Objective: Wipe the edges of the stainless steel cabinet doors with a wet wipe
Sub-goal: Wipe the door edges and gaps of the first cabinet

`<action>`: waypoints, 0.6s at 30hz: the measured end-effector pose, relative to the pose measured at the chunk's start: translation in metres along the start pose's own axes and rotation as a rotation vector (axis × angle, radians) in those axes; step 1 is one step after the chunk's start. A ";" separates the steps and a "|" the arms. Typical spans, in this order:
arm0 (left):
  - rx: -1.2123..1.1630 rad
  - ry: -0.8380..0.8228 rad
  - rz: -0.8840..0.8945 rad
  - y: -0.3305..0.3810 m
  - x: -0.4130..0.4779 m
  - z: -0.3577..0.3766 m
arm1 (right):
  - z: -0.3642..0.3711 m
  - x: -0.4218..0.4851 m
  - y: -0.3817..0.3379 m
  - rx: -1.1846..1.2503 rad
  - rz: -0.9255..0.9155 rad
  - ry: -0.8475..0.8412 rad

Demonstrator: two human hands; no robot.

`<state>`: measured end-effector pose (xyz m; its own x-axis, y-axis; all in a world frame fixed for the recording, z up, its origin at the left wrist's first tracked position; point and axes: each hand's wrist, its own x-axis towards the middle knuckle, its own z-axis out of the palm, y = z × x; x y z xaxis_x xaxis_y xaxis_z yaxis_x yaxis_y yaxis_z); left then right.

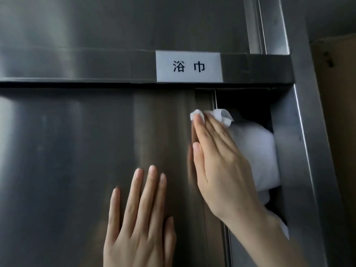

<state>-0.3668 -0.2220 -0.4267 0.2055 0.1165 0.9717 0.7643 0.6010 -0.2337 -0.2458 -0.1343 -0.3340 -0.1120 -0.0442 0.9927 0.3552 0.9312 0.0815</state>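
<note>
Stainless steel cabinet door (77, 151), ajar. Right hand (221, 166): straight fingers press wet wipe (223, 116) to its edge; stretch below hand likely pending. Left hand (140, 228): flat, spread on door.

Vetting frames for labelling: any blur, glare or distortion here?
Head view: right hand pressing the white wet wipe looks motion-blurred; soft glare streaks the brushed stainless steel cabinet door; verticals lean at the right edge; the white paper label reads sharp.
</note>
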 end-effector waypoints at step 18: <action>-0.215 -0.086 -0.046 0.001 0.040 -0.012 | -0.002 0.033 0.006 0.032 -0.015 0.069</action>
<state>-0.3500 -0.2264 -0.3889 0.1216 0.1649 0.9788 0.8861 0.4263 -0.1819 -0.2459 -0.1311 -0.3005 -0.0528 -0.0821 0.9952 0.3243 0.9412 0.0948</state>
